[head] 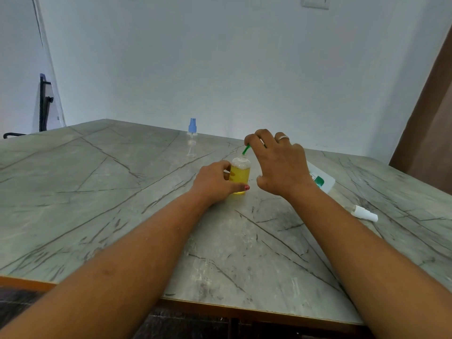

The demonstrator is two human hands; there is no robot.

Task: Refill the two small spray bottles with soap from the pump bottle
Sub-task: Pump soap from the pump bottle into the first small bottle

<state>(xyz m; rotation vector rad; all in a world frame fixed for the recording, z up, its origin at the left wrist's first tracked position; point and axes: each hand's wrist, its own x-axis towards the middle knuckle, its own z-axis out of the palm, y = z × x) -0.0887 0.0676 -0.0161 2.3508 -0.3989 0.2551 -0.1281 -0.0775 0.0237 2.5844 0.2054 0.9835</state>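
A small clear spray bottle (pixel 240 172) stands uncapped on the marble table (pixel 122 192), mostly full of yellow soap. My left hand (pixel 215 183) grips its body from the left. My right hand (pixel 276 162) hovers over it and pinches a thin green piece (pixel 245 149) whose tip points into the bottle's neck. A second small bottle (pixel 192 140) with a blue spray top stands upright and looks empty, further back near the wall. The pump bottle (pixel 321 179), clear with a green label, lies mostly hidden behind my right wrist.
A white spray cap (pixel 364 212) lies on its side on the table to the right. The table's near edge (pixel 256 309) runs below my forearms. A brown curtain (pixel 430 118) hangs at the far right and a dark stand (pixel 44 104) at the far left.
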